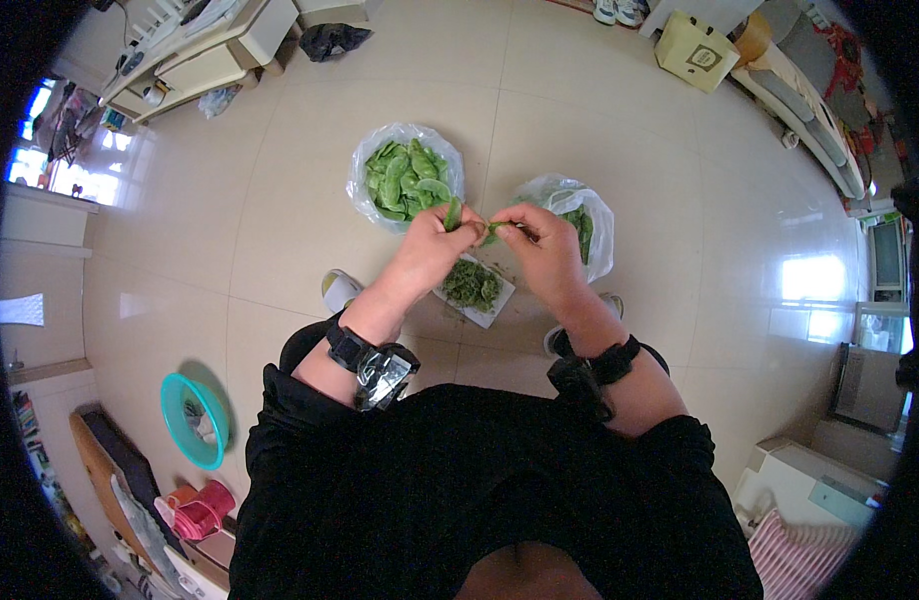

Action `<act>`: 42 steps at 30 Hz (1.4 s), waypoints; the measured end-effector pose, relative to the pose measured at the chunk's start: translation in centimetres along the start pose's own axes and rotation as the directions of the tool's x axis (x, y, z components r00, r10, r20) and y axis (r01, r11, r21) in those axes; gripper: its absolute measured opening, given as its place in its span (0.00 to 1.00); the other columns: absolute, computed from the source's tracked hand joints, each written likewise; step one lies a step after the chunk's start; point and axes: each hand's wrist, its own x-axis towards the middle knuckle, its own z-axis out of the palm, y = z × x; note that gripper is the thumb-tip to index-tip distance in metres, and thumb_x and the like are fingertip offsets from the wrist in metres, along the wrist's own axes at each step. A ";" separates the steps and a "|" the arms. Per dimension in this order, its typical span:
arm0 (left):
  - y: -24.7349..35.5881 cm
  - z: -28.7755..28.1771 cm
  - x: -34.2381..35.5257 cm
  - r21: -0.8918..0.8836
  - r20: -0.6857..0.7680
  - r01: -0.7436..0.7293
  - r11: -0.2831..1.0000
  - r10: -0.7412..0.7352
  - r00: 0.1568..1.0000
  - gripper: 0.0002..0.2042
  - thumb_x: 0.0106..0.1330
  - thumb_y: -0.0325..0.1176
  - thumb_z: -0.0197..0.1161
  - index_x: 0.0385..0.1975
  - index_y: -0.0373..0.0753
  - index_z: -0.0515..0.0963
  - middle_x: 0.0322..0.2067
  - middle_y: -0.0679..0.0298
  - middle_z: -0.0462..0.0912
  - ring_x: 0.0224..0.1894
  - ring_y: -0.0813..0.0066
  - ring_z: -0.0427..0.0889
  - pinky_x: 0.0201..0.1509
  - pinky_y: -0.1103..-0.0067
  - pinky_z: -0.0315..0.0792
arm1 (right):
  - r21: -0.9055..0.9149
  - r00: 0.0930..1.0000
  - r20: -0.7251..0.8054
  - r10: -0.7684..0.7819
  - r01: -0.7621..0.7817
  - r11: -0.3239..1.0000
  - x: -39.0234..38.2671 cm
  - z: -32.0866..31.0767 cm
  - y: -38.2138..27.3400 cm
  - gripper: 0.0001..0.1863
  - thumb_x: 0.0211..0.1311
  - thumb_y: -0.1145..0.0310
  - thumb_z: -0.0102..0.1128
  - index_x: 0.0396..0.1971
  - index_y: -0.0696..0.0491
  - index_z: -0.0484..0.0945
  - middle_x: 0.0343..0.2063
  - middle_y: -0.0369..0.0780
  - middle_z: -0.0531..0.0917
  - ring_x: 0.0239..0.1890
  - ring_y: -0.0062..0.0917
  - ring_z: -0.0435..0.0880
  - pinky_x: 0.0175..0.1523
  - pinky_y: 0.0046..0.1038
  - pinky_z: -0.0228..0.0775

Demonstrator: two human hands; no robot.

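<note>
In front of me, my left hand (435, 250) is closed round a flat green bean pod (454, 213), one end of which sticks up past the fingers. Close beside it, my right hand (552, 252) pinches a small green piece of bean (494, 229); whether this is still joined to the pod I cannot tell. Beyond the left hand stands an open clear plastic bag (359, 185) full of flat green beans (404, 180). A second plastic bag (601, 222) with green pods is partly hidden behind my right hand. Below both hands, green trimmings (470, 285) lie heaped on white paper (485, 318).
Tiled floor (620, 130) surrounds the bags, and my shoes (340, 289) flank the paper. A turquoise basin (195, 420) and a pink container (204, 512) stand at lower left. Further off are a black bag (334, 41), a white cabinet (205, 75) and a yellowish tote bag (696, 53).
</note>
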 end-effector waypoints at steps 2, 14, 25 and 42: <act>0.0 0.1 -0.1 -0.022 -0.026 -0.028 0.999 0.027 0.999 0.04 0.65 0.29 0.59 0.30 0.39 0.78 0.22 0.77 0.73 0.23 0.89 0.66 0.26 0.86 0.58 | 0.105 0.999 -0.022 0.041 -0.039 0.994 0.0 0.1 0.2 0.06 0.61 0.76 0.61 0.38 0.56 0.83 0.30 0.37 0.86 0.33 0.19 0.82 0.41 0.25 0.75; 0.5 -0.4 -0.2 0.037 -0.039 0.014 0.999 -0.013 0.999 0.04 0.65 0.30 0.59 0.29 0.40 0.78 0.21 0.78 0.71 0.21 0.90 0.64 0.24 0.86 0.56 | 0.304 0.991 -0.047 0.122 -0.102 0.947 1.1 -0.7 1.3 0.06 0.67 0.77 0.56 0.41 0.59 0.78 0.38 0.38 0.85 0.39 0.18 0.82 0.47 0.22 0.77; -0.3 -1.1 0.0 0.211 -0.044 0.033 0.977 -0.024 0.999 0.04 0.61 0.30 0.64 0.26 0.40 0.76 0.20 0.76 0.71 0.24 0.87 0.67 0.28 0.83 0.62 | 0.507 0.965 -0.192 0.181 -0.060 0.860 1.6 -1.8 1.5 0.06 0.68 0.75 0.56 0.42 0.56 0.78 0.36 0.36 0.84 0.36 0.17 0.81 0.41 0.23 0.78; -0.9 -0.2 -0.1 0.188 0.013 0.031 0.982 -0.034 0.999 0.05 0.68 0.30 0.61 0.33 0.37 0.79 0.26 0.75 0.77 0.28 0.87 0.70 0.33 0.84 0.66 | 0.669 0.913 -0.237 0.332 -0.094 0.737 1.8 -2.8 2.9 0.08 0.67 0.71 0.61 0.44 0.54 0.78 0.35 0.32 0.81 0.34 0.16 0.78 0.33 0.22 0.74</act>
